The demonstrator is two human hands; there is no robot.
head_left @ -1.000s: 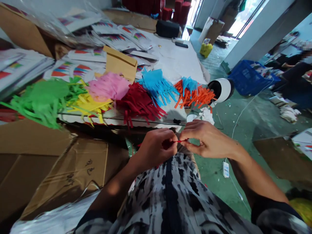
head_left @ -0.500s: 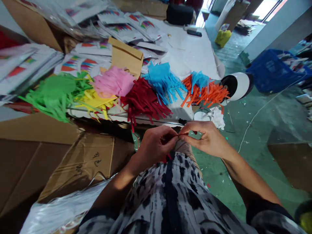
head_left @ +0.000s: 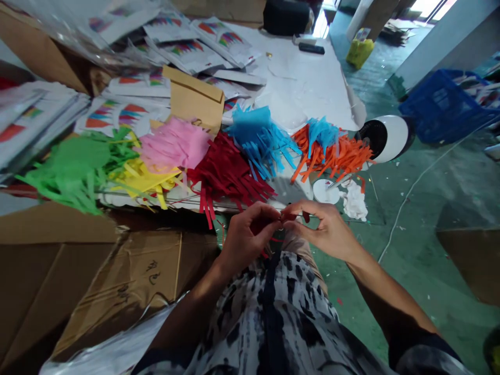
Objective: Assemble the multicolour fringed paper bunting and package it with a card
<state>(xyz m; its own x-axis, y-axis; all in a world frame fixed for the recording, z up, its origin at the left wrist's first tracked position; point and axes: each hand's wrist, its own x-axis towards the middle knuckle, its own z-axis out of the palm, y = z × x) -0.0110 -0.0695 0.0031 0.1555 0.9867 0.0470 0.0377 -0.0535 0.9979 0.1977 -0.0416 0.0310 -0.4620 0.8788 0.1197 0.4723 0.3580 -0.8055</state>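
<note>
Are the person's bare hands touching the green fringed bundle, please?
No, the left hand and right hand are close together, apart from the green fringed bundle.

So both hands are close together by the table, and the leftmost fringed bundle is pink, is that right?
Not quite: the head view shows the leftmost fringed bundle is green, not pink. The left hand and right hand are indeed close together by the table.

The white table (head_left: 322,86) carries fringed bundles (head_left: 228,169) and packets (head_left: 191,54).
</note>
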